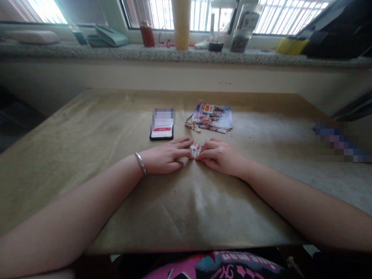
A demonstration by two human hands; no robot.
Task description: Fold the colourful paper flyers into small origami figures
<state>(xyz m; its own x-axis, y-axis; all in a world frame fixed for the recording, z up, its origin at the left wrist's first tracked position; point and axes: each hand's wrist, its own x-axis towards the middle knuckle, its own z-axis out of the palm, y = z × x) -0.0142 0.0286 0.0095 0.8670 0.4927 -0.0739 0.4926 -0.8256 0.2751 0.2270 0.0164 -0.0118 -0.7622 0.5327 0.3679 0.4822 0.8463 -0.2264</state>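
A small piece of folded printed paper (195, 148), white with red marks, lies on the table between my hands. My left hand (167, 155), with a silver bangle at the wrist, rests palm down with its fingers stretched out and apart. Its fingertips touch the paper's left edge. From the other side my right hand (222, 155) pinches the paper's lower right edge between thumb and fingers. Just beyond the paper, a folded paper strip (193, 126) lies against a stack of colourful printed leaflets (214, 117).
A phone (162, 132) with a lit screen lies beyond my left hand. The table (139, 221) has a creased tan cover. A blurred-out flat object (343, 141) is at the right edge. Several jars and bottles, including a red container (147, 35), line the granite windowsill (122, 54).
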